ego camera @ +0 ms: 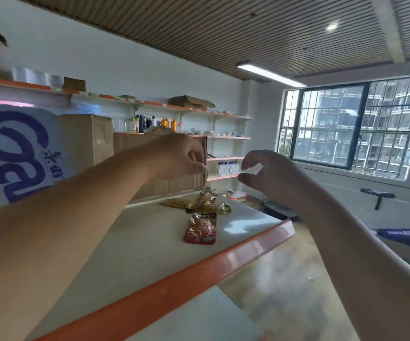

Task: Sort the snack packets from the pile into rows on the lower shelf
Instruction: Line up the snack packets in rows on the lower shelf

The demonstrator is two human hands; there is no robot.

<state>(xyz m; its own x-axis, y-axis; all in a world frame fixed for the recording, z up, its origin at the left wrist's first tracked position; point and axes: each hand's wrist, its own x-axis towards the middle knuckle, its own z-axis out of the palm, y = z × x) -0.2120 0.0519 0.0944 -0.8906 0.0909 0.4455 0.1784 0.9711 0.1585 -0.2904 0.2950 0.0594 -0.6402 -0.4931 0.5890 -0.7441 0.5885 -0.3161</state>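
Note:
A small pile of yellow and gold snack packets (pixel 207 203) lies on a white shelf with an orange front edge (pixel 199 271). Just in front of the pile lies a single red packet (pixel 200 229), flat on the shelf. My left hand (pixel 181 156) hovers above the pile with its fingers curled down and fingertips bunched together; nothing shows between them. To the right, at about the same height, my right hand (pixel 265 173) has curved fingers and a gap between thumb and forefinger, and it holds nothing. Neither hand touches a packet.
Cardboard boxes (pixel 85 141) and a white bag with purple letters (pixel 14 153) stand at the back left of the shelf. Wall shelves with bottles (pixel 164 123) run behind. A paler surface (pixel 199 321) shows below the orange edge. A barred window (pixel 359 126) is at right.

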